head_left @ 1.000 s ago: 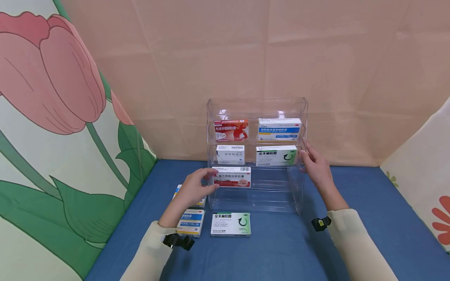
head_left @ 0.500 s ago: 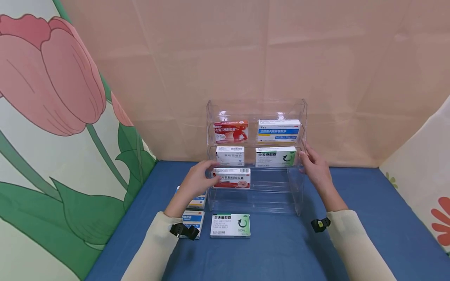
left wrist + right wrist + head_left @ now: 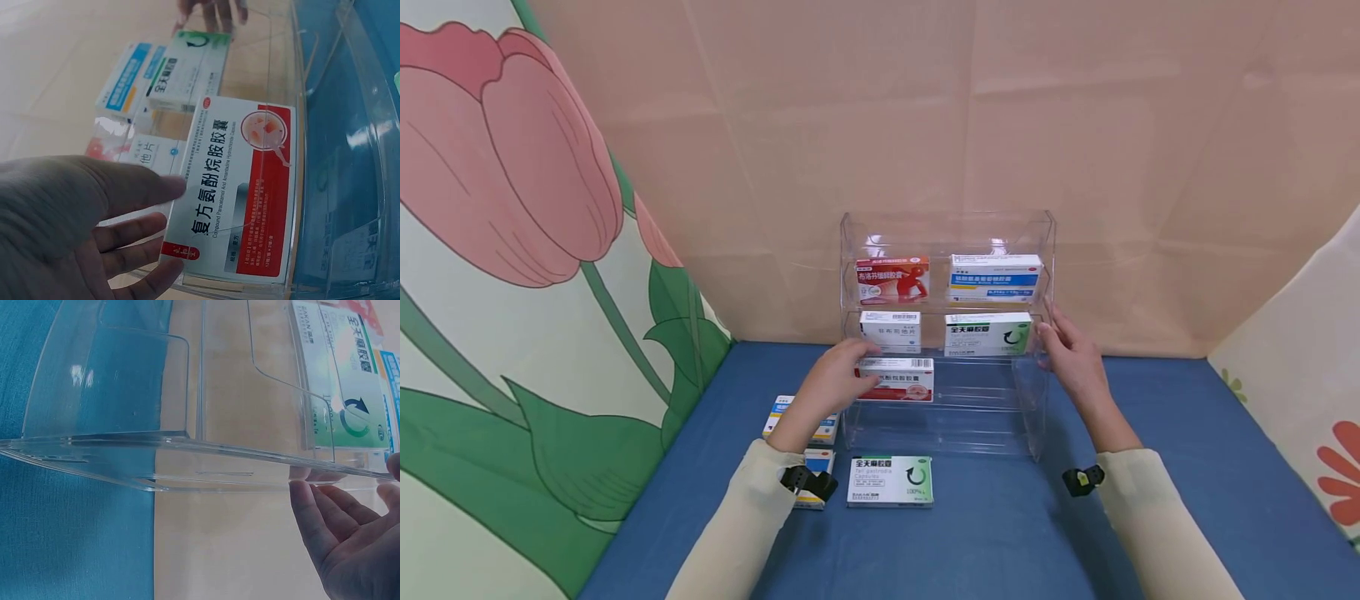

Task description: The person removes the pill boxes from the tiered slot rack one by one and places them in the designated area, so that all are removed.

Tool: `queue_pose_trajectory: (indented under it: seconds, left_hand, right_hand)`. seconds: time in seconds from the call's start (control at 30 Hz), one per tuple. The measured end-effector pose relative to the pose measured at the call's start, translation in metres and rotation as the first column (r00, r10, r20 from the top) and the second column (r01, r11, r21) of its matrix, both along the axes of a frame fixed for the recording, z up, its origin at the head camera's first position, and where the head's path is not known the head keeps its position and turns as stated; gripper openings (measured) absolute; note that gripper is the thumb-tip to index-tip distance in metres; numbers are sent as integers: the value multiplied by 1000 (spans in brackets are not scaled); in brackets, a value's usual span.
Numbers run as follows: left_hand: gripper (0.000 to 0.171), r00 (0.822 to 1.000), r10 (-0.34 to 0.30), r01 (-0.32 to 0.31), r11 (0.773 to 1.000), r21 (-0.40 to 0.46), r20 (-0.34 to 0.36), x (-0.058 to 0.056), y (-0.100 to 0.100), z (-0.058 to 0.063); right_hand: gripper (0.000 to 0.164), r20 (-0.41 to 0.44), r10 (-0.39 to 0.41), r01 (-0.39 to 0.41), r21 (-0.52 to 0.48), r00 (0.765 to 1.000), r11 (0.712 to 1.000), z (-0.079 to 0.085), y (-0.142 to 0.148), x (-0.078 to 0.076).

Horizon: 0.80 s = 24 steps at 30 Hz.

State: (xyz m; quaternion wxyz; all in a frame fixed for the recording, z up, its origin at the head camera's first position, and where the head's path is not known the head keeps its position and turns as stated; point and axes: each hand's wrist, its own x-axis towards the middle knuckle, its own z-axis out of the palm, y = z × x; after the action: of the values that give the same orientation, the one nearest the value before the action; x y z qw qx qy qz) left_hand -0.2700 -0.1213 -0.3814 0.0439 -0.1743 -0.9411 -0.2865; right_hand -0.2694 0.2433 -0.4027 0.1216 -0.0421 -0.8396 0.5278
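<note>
My left hand [image 3: 838, 379] is at the left end of a white and red medicine box [image 3: 906, 381] on the third tier of a clear acrylic display rack [image 3: 955, 433]. In the left wrist view its thumb touches the edge of that box [image 3: 237, 194], with the other fingers loosely spread beside the end. My right hand [image 3: 1075, 354] holds the rack's right side panel, thumb at the front edge and fingers on the outer face. Above the red and white box sits a small white box [image 3: 891, 332], and to the right a green and white box [image 3: 988, 335].
The top tier bears a red box [image 3: 892, 281] and a blue and white box [image 3: 995, 278]. On the blue cloth [image 3: 985, 533] before the rack lies another green and white box [image 3: 890, 482]. Two blue, white and yellow boxes [image 3: 827, 429] lie left of it, partly behind my left arm.
My left hand has moved slightly right and up over the end of the red and white box, covering more of its label. The right hand stays in place on the rack.
</note>
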Motion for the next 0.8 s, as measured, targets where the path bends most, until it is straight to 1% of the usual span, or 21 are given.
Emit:
queue_pose_trajectory:
  seconds: [0.2,0.3,0.4,0.47,0.53,0.6,0.7,0.8]
  left_hand:
    - [42,1000,6,-7,999,-35,-21,-1,3,-3]
    - [41,998,10,-15,998,-69,-66,-2,5,-7]
    - [39,992,14,-28,994,-106,-126,-1,7,-8]
    - [37,988,14,-33,992,-123,-154,0,8,-8]
    - [35,987,14,-35,991,-127,-159,0,9,-7]
    - [33,989,18,-36,992,-121,-149,0,10,-7]
    - [33,993,16,-29,994,-106,-118,-1,9,-5]
    - [34,997,7,-13,997,-74,-78,-3,9,-2]
  right_hand:
    - [58,-4,2,-2,-3,1000,1000,0,-1,1]
    - [57,1,1,-1,-7,1000,1000,0,-1,1]
    - [56,7,-7,7,-4,1000,1000,0,-1,1]
    - [56,10,-8,8,0,1000,1000,0,-1,0]
    - [56,10,-7,7,1,1000,1000,0,-1,0]
    - [57,9,-4,4,1,1000,1000,0,-1,1]
    - [58,8,-2,2,-3,1000,1000,1,-1,2]
    - [58,10,-3,3,-1,1000,1000,1,-1,2]
